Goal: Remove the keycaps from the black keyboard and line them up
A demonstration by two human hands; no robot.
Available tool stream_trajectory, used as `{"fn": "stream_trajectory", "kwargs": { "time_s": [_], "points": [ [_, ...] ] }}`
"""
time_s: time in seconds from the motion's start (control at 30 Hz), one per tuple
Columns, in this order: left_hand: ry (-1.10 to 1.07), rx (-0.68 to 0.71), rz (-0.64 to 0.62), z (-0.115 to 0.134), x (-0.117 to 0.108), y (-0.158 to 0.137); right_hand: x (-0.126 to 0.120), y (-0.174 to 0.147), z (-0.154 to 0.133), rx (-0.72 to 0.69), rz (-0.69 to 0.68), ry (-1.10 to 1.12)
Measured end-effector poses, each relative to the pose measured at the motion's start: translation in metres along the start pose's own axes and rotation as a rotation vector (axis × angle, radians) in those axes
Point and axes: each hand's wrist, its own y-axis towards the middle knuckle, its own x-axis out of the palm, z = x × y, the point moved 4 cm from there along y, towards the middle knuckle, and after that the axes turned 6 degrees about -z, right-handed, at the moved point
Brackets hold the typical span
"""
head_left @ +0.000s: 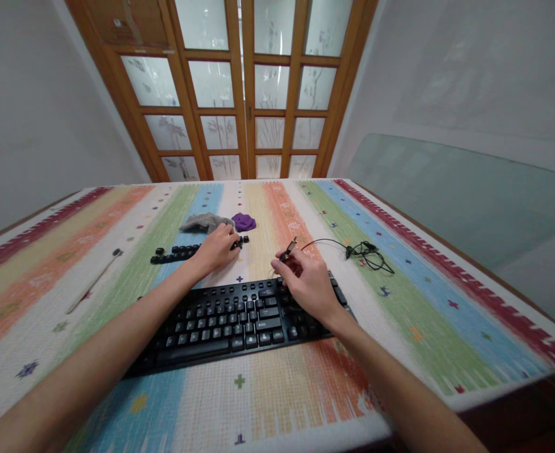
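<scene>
A black keyboard (221, 321) lies at a slant in front of me, with part of its upper rows lacking full-size keycaps. Beyond it, loose black keycaps (178, 253) stand in rows on the cloth. My left hand (219, 246) reaches over the right end of these rows, its curled fingertips on a keycap (236, 244). Above the keyboard's right part, my right hand (308, 277) pinches a small dark tool with a metallic end and thin wires, which looks like a keycap puller (287, 250). The palm hides some keys beneath.
A grey cloth (206, 222) and a purple putty-like lump (244, 221) lie behind the keycaps. To the left is a thin brush (95, 280). A coiled black cable (367, 251) rests on the right. The striped tablecloth (428, 296) covers the table.
</scene>
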Motion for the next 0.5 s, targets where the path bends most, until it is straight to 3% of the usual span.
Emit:
{"fn": "stream_trajectory", "kwargs": {
  "time_s": [0.5],
  "points": [
    [0.005, -0.010, -0.022, -0.0054, 0.0013, 0.0037, -0.0005, -0.0006, -0.0023, -0.017, -0.001, -0.018]
  ]
}}
